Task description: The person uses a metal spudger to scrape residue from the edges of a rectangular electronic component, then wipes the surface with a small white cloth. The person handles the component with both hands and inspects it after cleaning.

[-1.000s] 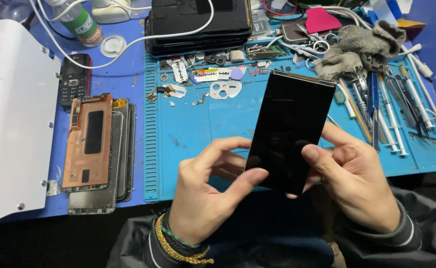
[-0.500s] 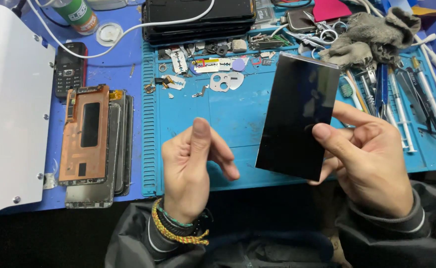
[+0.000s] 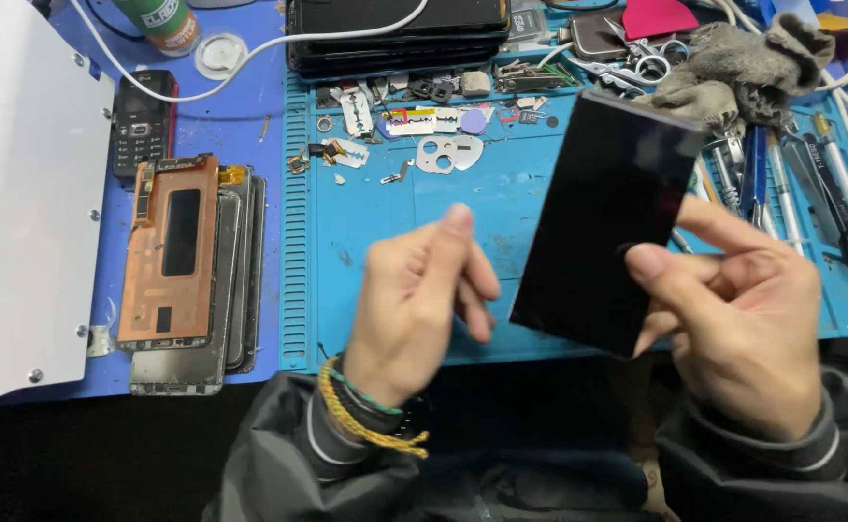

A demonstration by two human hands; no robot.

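Note:
My right hand (image 3: pixel 738 319) grips a glossy black phone screen panel (image 3: pixel 605 217) by its lower right edge, thumb on the front, tilted above the blue work mat (image 3: pixel 395 222). My left hand (image 3: pixel 419 300) hovers just left of the panel, apart from it, fingers loosely curled and holding nothing. Braided bracelets circle the left wrist.
A stack of phone screens with a copper-backed one (image 3: pixel 174 253) on top lies at the left. Beside it are a small black keypad phone (image 3: pixel 142 121) and a white panel (image 3: pixel 18 203). Small parts (image 3: pixel 414 126), tweezers and tools (image 3: pixel 810 184), a grey rag (image 3: pixel 743 68) and stacked phones (image 3: pixel 400 29) fill the back.
My left hand let go of the panel and drew away to the left. The right hand now holds the panel alone, shifted a little to the right.

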